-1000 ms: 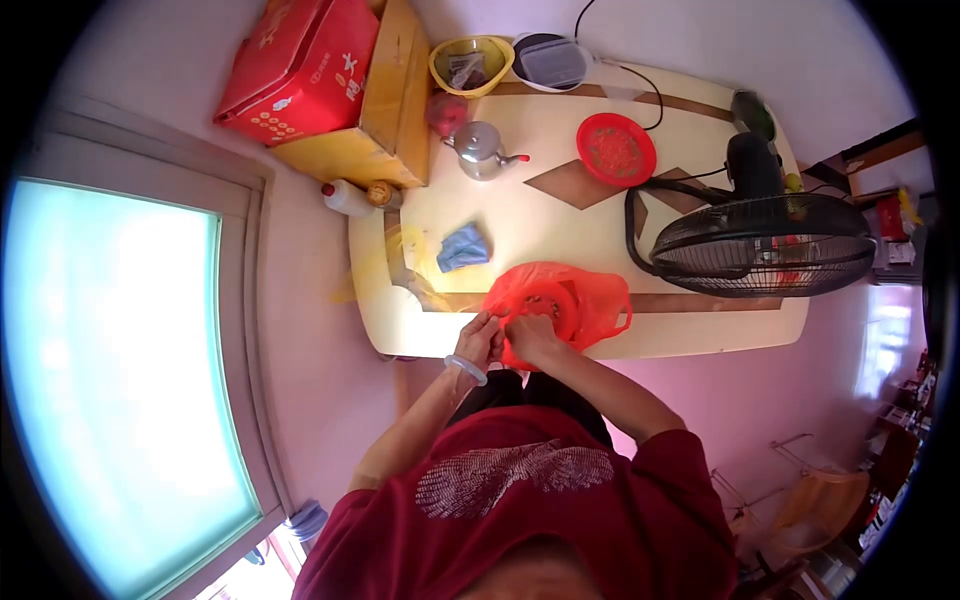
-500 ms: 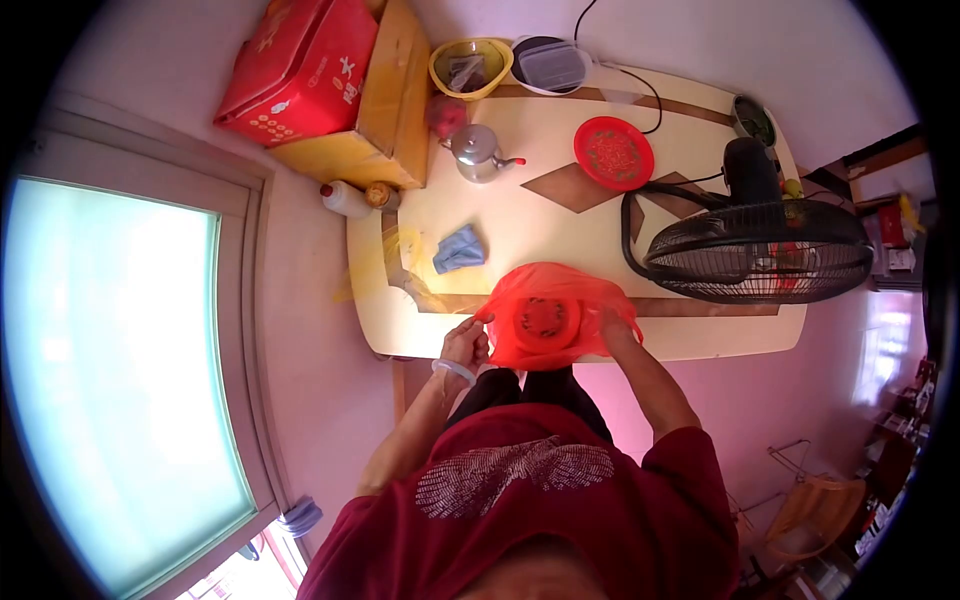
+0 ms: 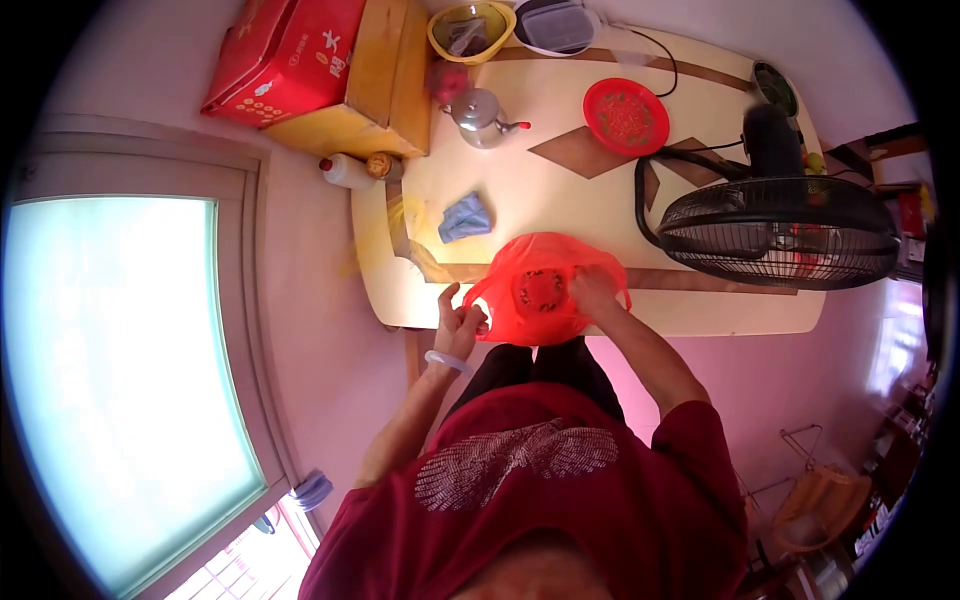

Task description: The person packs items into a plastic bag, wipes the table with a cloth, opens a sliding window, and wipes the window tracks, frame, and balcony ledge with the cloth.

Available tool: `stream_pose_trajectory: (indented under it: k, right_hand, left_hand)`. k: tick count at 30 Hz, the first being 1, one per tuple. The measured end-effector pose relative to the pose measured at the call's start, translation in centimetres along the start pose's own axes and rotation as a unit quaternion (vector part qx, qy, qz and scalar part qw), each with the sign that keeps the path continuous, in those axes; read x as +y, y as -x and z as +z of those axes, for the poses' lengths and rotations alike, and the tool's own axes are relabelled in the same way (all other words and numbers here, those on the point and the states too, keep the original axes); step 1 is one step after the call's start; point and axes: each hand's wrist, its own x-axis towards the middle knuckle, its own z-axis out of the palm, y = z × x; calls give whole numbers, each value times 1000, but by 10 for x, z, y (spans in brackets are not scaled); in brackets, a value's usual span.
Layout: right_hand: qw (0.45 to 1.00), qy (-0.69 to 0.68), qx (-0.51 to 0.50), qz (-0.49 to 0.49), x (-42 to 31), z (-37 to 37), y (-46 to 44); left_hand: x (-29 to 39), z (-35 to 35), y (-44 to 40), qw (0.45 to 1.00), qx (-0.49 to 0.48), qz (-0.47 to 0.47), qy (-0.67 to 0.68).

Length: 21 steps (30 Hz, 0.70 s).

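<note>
A red bag (image 3: 508,262) lies at the near edge of the counter (image 3: 545,208), spread around a red bowl (image 3: 545,319) whose middle holds a ring of small dark bits, too small to name. The left hand (image 3: 459,328), a pale bangle at its wrist, is at the bag's left side; its index finger stands apart while the other fingers curl at the bag's edge, and whether they grip it I cannot tell. The right hand (image 3: 594,289) is over the bag's right side, just beside the bowl, fingers curled; I cannot tell what, if anything, they pinch. A blue cloth (image 3: 465,217) lies near the bag. Farther back, a red plate (image 3: 626,84) carries small orange and green bits. The kettle (image 3: 479,117) has its lid on. Along the wall, a yellow bowl (image 3: 437,42) holds a clear packet with something dark inside, next to a white tub (image 3: 526,38). A capped bottle (image 3: 348,172) and a jar (image 3: 381,165) are beside the wooden cabinet (image 3: 405,90), which bears a red box (image 3: 290,60).
</note>
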Motion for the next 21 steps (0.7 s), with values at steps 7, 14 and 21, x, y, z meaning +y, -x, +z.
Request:
stream_pose_trajectory:
  k: [7, 14, 21]
  right_hand:
    - [984, -48, 155, 71, -21, 54, -28]
    - [984, -98, 136, -64, -14, 87, 27]
    - [938, -310, -151, 39, -39, 64, 55]
  left_hand:
    - [-5, -1, 11, 924, -91, 149, -341]
    - [23, 28, 26, 732, 103, 290, -607]
    - [-26, 125, -8, 737, -283, 247, -561]
